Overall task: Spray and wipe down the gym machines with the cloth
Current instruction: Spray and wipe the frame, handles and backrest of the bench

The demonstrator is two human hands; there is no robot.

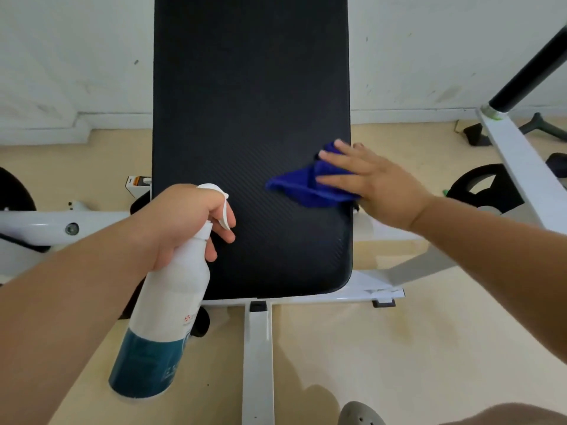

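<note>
From the head camera, the left hand (184, 222) is wrapped closed around the neck of a white spray bottle (162, 317) with a teal band at its base, a finger curled at the trigger. The bottle hangs tilted over the near left edge of the black padded bench pad (251, 118). The right hand (374, 185) lies flat, fingers spread open, pressing a crumpled blue cloth (302, 185) onto the pad's right edge. Between and below the hands, the white frame (257, 357) runs over the beige floor (399, 348).
</note>
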